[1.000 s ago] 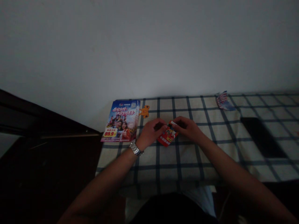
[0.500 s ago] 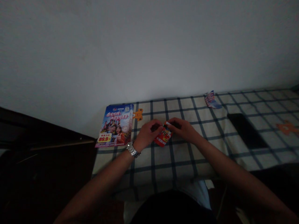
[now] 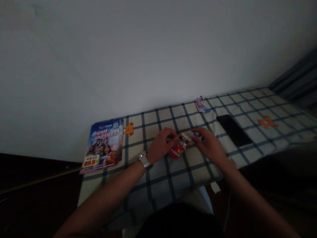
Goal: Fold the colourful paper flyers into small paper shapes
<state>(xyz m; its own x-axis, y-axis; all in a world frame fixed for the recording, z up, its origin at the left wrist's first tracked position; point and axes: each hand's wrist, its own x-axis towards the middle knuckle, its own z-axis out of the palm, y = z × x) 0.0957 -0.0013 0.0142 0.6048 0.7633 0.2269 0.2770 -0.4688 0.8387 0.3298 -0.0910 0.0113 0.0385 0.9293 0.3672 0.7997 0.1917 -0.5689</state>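
Note:
A small red box (image 3: 176, 151) with a colourful printed front and a pale upper end is over the checked cloth, tilted. My left hand (image 3: 162, 145), with a metal watch (image 3: 145, 160) on its wrist, pinches the box at its upper left edge. To the right, my right hand (image 3: 207, 144) is apart from the box. Its thumb and forefinger are separated, and I see nothing held between them. The picture is dim, so the small print on the box cannot be read.
A stack of printed flyers (image 3: 102, 145) lies at the left end of the checked tablecloth (image 3: 158, 185). Toward the wall (image 3: 158, 56) sits a creased piece of printed paper (image 3: 201, 105). A black phone-like slab (image 3: 234, 130) lies at the right.
My right hand has come off the box and moved right, its fingers parting. The box's pale upper end now shows. My left hand keeps its hold. The whole view has shifted and tilted.

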